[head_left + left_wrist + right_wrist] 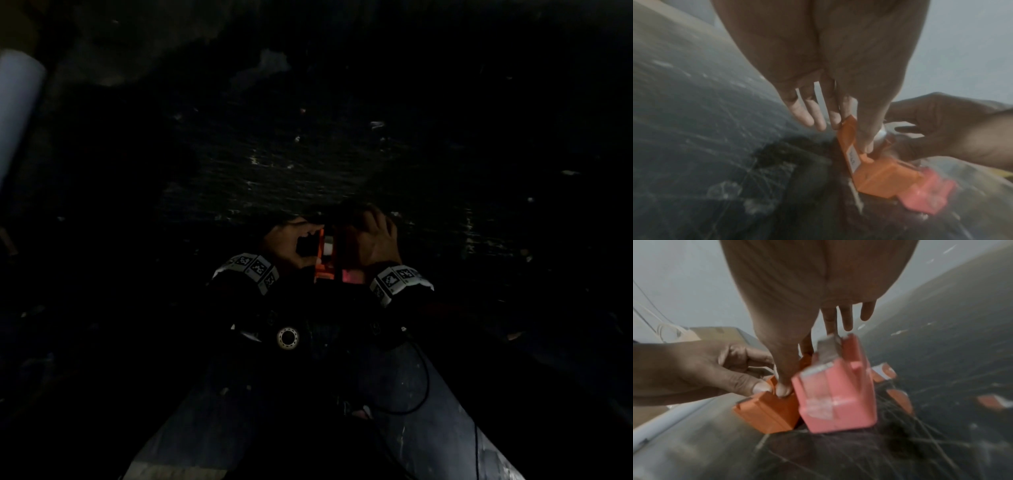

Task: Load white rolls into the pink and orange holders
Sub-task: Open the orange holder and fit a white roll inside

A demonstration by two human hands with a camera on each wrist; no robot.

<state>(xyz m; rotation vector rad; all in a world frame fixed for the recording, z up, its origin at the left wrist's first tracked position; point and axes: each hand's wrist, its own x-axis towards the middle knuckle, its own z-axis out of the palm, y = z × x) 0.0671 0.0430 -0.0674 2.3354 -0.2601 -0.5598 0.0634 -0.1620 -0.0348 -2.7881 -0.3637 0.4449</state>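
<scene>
Both thumbs on orange holder [879, 175]: left hand [838, 73] pinching, right hand [797, 288] likely pressing; pink holder [836, 395] just right, sharp only from right wrist.

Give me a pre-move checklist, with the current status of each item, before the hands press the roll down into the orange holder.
1. Orange holder steadied: ok, left hand and right hand both touch it.
2. White roll between the orange walls: ok in the head view; fully seated, cannot tell.
3. Pink holder right beside the orange one: ok.
4. Pink holder loaded: cannot tell, too blurred.
5. Lighting in the head view: not ok, nearly black.
6. Spare orange pieces lying apart on the dark mat: ok.
</scene>
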